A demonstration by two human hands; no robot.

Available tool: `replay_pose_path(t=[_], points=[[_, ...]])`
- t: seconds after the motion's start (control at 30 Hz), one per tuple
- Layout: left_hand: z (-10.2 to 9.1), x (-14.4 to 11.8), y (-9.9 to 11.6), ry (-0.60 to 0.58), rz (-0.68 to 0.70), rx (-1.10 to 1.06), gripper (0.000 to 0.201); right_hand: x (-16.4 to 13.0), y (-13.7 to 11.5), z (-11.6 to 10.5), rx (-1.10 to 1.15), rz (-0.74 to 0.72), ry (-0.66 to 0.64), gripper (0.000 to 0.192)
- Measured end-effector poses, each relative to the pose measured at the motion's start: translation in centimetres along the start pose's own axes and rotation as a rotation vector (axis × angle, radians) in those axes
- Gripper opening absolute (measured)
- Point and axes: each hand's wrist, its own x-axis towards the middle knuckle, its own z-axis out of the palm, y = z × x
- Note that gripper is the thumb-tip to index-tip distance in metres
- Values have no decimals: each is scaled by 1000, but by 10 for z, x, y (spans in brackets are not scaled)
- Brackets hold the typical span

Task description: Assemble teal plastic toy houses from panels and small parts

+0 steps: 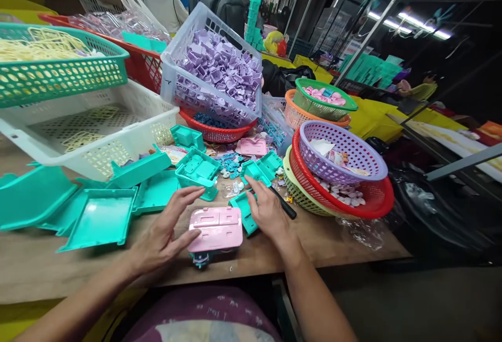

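Assembly step in hand, by appearance — pink case [216,228] flat on bench [345,245], between both sets of fingers. Left hand [164,232] fingers released, spread, thumb touching case's left edge. Right hand [269,214] fingers loosely curled, grasping nothing, resting on teal part [245,215] just right of case. Black-handled tool [285,206] just beyond right fingers. Next move, judged: firm grip on case, careful part alignment.

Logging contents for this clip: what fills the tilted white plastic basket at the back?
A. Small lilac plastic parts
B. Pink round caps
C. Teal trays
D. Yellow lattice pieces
A: the tilted white plastic basket is heaped with small lilac plastic parts and rests on a red basket.
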Motion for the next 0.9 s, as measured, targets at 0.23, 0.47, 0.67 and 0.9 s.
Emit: replay_pose_path(t=[0.23, 0.47, 0.67, 0.9], points=[[-24, 59, 0, 173, 167, 294, 28, 72, -17, 0, -568, 81, -457, 33], [-19, 78, -18, 91, 205, 391, 21, 93, -6, 21, -585, 82, -462, 30], [-22, 87, -27, 71, 188, 405, 21, 80, -5, 16, -596, 107, -303, 26], [-27, 90, -25, 94, 158, 385, 21, 67, -2, 13, -233, -140, -240, 26]])
